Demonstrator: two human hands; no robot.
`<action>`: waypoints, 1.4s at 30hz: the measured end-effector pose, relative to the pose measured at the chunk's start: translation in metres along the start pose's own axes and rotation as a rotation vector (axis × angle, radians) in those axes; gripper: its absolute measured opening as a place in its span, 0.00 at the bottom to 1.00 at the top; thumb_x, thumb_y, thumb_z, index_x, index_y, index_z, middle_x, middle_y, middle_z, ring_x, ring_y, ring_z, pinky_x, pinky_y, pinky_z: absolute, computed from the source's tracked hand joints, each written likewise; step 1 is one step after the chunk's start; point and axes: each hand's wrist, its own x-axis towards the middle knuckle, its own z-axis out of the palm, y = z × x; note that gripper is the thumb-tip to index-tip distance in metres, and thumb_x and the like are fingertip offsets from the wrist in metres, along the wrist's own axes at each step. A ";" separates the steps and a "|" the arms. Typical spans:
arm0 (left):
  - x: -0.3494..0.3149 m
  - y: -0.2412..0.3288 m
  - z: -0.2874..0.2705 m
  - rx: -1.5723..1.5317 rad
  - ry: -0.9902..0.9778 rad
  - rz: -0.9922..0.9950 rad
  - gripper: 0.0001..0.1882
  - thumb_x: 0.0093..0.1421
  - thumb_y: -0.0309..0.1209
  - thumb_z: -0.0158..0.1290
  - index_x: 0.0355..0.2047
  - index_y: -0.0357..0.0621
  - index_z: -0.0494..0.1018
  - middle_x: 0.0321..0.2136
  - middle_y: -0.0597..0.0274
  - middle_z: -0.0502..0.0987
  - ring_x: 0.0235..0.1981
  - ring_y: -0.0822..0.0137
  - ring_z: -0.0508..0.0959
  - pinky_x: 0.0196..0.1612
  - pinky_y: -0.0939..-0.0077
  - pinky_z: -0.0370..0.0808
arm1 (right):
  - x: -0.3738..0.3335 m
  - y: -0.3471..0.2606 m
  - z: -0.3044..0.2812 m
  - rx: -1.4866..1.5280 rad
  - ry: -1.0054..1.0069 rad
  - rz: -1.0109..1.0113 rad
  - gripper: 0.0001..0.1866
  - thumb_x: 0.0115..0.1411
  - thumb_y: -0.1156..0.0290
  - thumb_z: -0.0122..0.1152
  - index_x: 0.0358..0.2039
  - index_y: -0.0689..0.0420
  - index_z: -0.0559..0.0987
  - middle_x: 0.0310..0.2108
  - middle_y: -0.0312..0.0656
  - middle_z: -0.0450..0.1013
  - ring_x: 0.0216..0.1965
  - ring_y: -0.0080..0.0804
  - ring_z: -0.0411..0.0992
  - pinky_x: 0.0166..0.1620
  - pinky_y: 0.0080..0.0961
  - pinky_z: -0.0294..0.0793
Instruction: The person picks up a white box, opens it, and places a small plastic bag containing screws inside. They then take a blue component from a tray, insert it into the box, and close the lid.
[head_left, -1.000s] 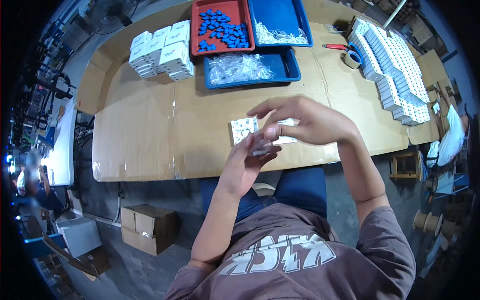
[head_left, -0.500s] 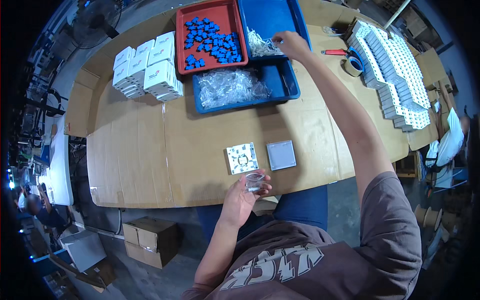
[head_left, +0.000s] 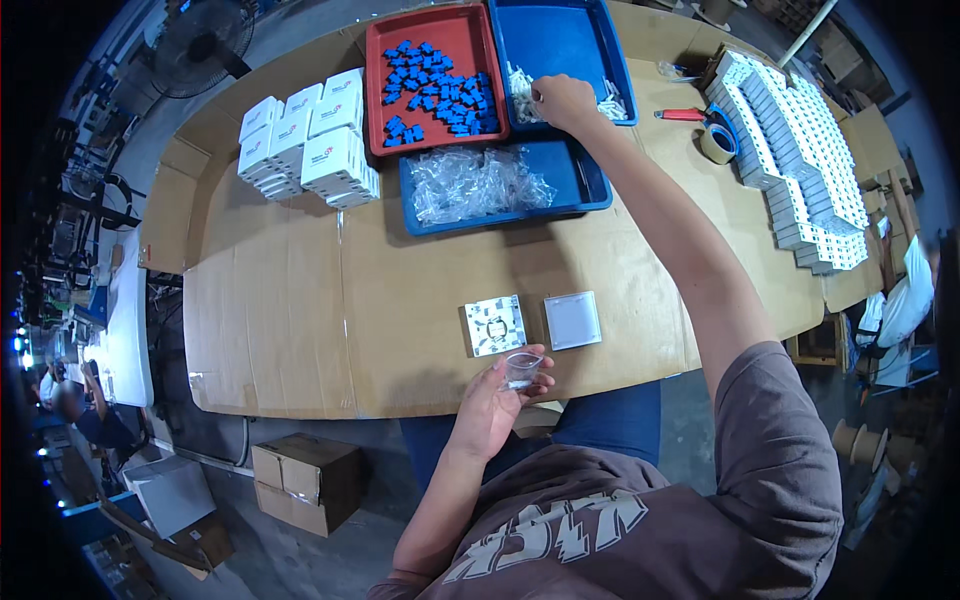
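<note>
My left hand [head_left: 488, 416] holds a small clear plastic cup [head_left: 522, 366] near the table's front edge, its fingers wrapped round the side. Something small and white lies in the bottom of the cup. My right hand [head_left: 566, 103] reaches into the far blue tray [head_left: 556, 40], fingers curled down among small white pieces [head_left: 612, 104]; what its fingertips grip is hidden. Just beyond the cup lies a square white box part [head_left: 495, 326] with a printed pattern and a round shape in its middle. Beside it on the right is a shallow square pale lid [head_left: 572, 320].
A red tray [head_left: 480, 30] holds blue plastic pieces. The nearer blue tray [head_left: 570, 180] holds clear plastic parts. White boxes [head_left: 335, 160] are stacked at left, and rows of small boxes [head_left: 800, 180] at right. A tape roll [head_left: 718, 145] and a red-handled tool [head_left: 680, 115] lie between.
My right hand has shifted slightly left and lower among the white pieces. My left hand still holds the cup. The whole view has moved a little.
</note>
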 end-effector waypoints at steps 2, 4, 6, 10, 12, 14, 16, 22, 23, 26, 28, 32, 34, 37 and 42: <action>-0.004 0.002 0.001 0.001 0.000 0.005 0.29 0.75 0.49 0.41 0.60 0.34 0.70 0.49 0.50 0.78 0.46 0.58 0.79 0.54 0.62 0.73 | 0.002 0.004 0.000 -0.007 -0.001 -0.011 0.08 0.58 0.66 0.61 0.37 0.46 0.85 0.36 0.43 0.83 0.41 0.48 0.82 0.43 0.45 0.81; -0.007 0.004 0.001 0.004 0.001 0.017 0.29 0.75 0.49 0.41 0.60 0.34 0.70 0.49 0.50 0.78 0.46 0.58 0.79 0.54 0.62 0.73 | 0.003 0.005 -0.003 0.042 -0.074 -0.041 0.09 0.60 0.67 0.58 0.38 0.49 0.84 0.42 0.46 0.82 0.46 0.49 0.81 0.47 0.46 0.80; -0.010 0.005 0.002 0.005 -0.005 0.029 0.29 0.75 0.49 0.41 0.60 0.34 0.69 0.49 0.50 0.78 0.46 0.58 0.79 0.54 0.62 0.73 | 0.006 0.007 -0.001 0.041 -0.052 -0.071 0.09 0.61 0.66 0.57 0.38 0.49 0.84 0.44 0.46 0.81 0.47 0.49 0.80 0.48 0.45 0.79; -0.014 0.011 0.007 0.025 -0.030 0.044 0.30 0.75 0.49 0.41 0.60 0.33 0.69 0.49 0.51 0.78 0.46 0.58 0.79 0.53 0.62 0.74 | 0.003 0.020 0.001 0.151 0.049 -0.071 0.09 0.61 0.66 0.59 0.39 0.51 0.83 0.42 0.45 0.79 0.47 0.47 0.79 0.49 0.45 0.78; -0.015 0.014 0.008 -0.057 -0.015 0.033 0.30 0.75 0.49 0.41 0.61 0.33 0.69 0.49 0.52 0.79 0.46 0.58 0.80 0.52 0.61 0.75 | 0.001 0.019 -0.008 0.214 0.139 -0.100 0.08 0.61 0.66 0.62 0.40 0.51 0.83 0.42 0.45 0.80 0.45 0.47 0.79 0.47 0.42 0.78; -0.018 0.023 0.014 -0.107 -0.025 0.057 0.30 0.76 0.49 0.41 0.61 0.33 0.69 0.48 0.52 0.79 0.45 0.58 0.80 0.52 0.61 0.75 | -0.001 0.016 -0.030 0.534 0.234 -0.026 0.10 0.62 0.66 0.66 0.42 0.53 0.83 0.42 0.46 0.82 0.41 0.45 0.80 0.45 0.38 0.78; -0.011 0.032 0.022 -0.159 -0.069 0.088 0.30 0.76 0.49 0.41 0.61 0.34 0.69 0.47 0.53 0.80 0.45 0.58 0.80 0.52 0.61 0.76 | -0.002 0.021 -0.050 0.654 0.358 -0.052 0.12 0.64 0.64 0.67 0.44 0.55 0.83 0.39 0.45 0.83 0.35 0.40 0.80 0.38 0.33 0.77; -0.001 0.055 0.053 -0.214 -0.112 0.196 0.30 0.76 0.49 0.41 0.63 0.35 0.69 0.53 0.52 0.80 0.54 0.53 0.79 0.55 0.61 0.76 | -0.142 -0.056 -0.160 1.451 0.049 0.045 0.11 0.69 0.68 0.63 0.46 0.61 0.83 0.29 0.31 0.76 0.25 0.14 0.64 0.29 0.15 0.63; -0.004 0.057 0.058 -0.226 -0.099 0.187 0.30 0.76 0.49 0.41 0.63 0.35 0.69 0.53 0.52 0.80 0.54 0.53 0.79 0.55 0.61 0.76 | -0.167 -0.066 -0.176 1.406 -0.034 -0.030 0.10 0.69 0.69 0.63 0.46 0.61 0.83 0.30 0.30 0.76 0.26 0.13 0.64 0.29 0.15 0.63; -0.007 0.061 0.070 -0.153 -0.201 0.219 0.30 0.75 0.50 0.43 0.63 0.35 0.69 0.54 0.52 0.79 0.56 0.57 0.78 0.57 0.63 0.74 | -0.230 -0.086 -0.226 1.194 -0.220 -0.261 0.10 0.69 0.70 0.63 0.46 0.60 0.85 0.30 0.27 0.76 0.28 0.10 0.63 0.30 0.15 0.62; -0.005 0.055 0.075 -0.161 -0.195 0.177 0.30 0.75 0.50 0.44 0.62 0.34 0.70 0.55 0.50 0.78 0.57 0.56 0.77 0.59 0.61 0.74 | -0.254 -0.088 -0.233 1.281 -0.214 -0.417 0.10 0.62 0.76 0.71 0.43 0.61 0.84 0.38 0.33 0.80 0.38 0.15 0.76 0.36 0.17 0.71; -0.014 0.042 0.091 -0.087 -0.160 0.158 0.29 0.74 0.49 0.45 0.59 0.33 0.71 0.51 0.48 0.80 0.54 0.55 0.80 0.57 0.62 0.76 | -0.279 -0.096 -0.270 1.129 -0.311 -0.338 0.11 0.61 0.75 0.72 0.44 0.60 0.84 0.35 0.35 0.82 0.38 0.17 0.78 0.39 0.16 0.74; -0.022 0.037 0.097 -0.054 -0.160 0.153 0.29 0.75 0.48 0.45 0.59 0.33 0.72 0.50 0.48 0.81 0.52 0.55 0.81 0.56 0.63 0.77 | -0.286 -0.100 -0.275 1.037 -0.339 -0.322 0.10 0.61 0.74 0.72 0.44 0.60 0.85 0.34 0.36 0.83 0.35 0.17 0.78 0.38 0.16 0.74; -0.031 0.030 0.100 -0.021 -0.195 0.170 0.28 0.75 0.49 0.45 0.58 0.34 0.72 0.51 0.48 0.81 0.52 0.56 0.81 0.56 0.63 0.77 | -0.295 -0.107 -0.280 0.854 -0.302 -0.407 0.09 0.62 0.73 0.69 0.42 0.62 0.85 0.34 0.39 0.83 0.38 0.24 0.80 0.42 0.24 0.79; -0.042 0.023 0.105 0.004 -0.154 0.130 0.26 0.74 0.49 0.47 0.58 0.39 0.72 0.52 0.52 0.81 0.52 0.57 0.82 0.55 0.64 0.78 | -0.307 -0.112 -0.287 0.719 -0.226 -0.543 0.10 0.60 0.65 0.73 0.40 0.55 0.87 0.29 0.32 0.82 0.27 0.19 0.73 0.29 0.22 0.68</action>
